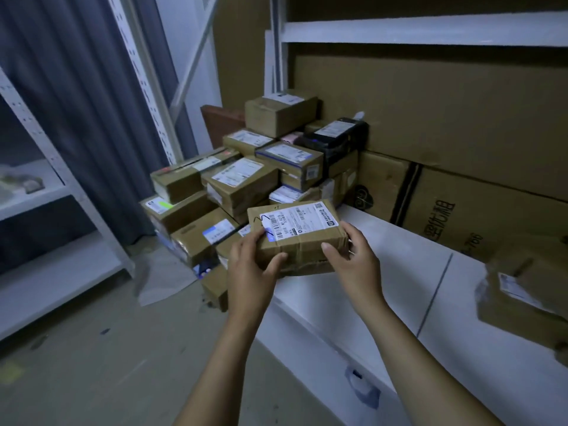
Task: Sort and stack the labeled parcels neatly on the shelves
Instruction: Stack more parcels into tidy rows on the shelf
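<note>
A small brown cardboard parcel (302, 238) with a white shipping label on top is held in front of me, over the front left corner of the white shelf (399, 290). My left hand (250, 269) grips its near left corner, thumb on the front face. My right hand (356, 259) holds its right end. Behind it a heap of several labeled brown parcels (242, 182) rises from the floor to the shelf's left end, with one black-wrapped parcel (338, 138) near the top.
Large flat cartons (461, 124) lean against the back of the shelf. A torn brown parcel (528, 284) lies at the shelf's right. An upper shelf beam (424, 27) runs overhead. A second white rack (46, 192) stands at left, before a grey curtain. Concrete floor lies below.
</note>
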